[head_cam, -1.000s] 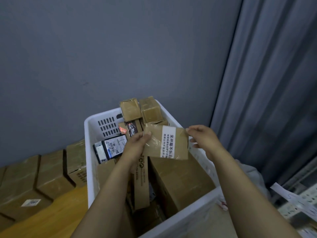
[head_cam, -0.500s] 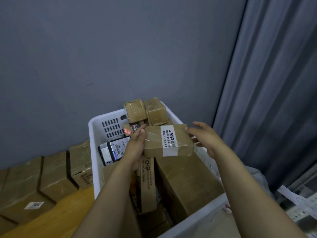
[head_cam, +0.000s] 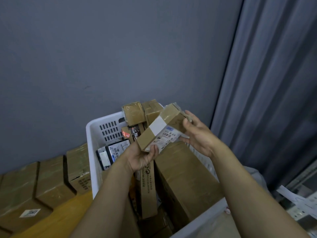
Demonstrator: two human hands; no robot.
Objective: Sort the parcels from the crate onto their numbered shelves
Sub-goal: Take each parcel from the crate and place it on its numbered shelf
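Parcel [head_cam: 161, 129] is held tilted above the white plastic crate [head_cam: 96, 134] at the centre of the frame, with one end toward the lower left and the other toward the upper right. Lower end is pinched by the left hand [head_cam: 140, 158]: palm up, thumb pressed onto the labelled face, other fingers tucked under the box and hidden. Upper end is gripped by the right hand [head_cam: 197, 133]: fingers curled over the far edge and slightly spread, thumb set under the label side.

Parcel: small oblong brown cardboard box. Glossy clear tape covers the upper end and a white band is wrapped round the middle. A barcode label faces the camera; its text cannot be read.

Crate: moulded, with slotted vents in the far wall. Inside are seen:
- a large plain carton [head_cam: 185, 177]
- a long narrow carton [head_cam: 148, 186] printed "MADE IN CHINA"
- two small tape-wrapped boxes [head_cam: 133, 113] at the far rim
- a black-wrapped packet [head_cam: 113, 152] with white labels

Brown cartons [head_cam: 34, 186] are stacked at the lower left, outside the crate.
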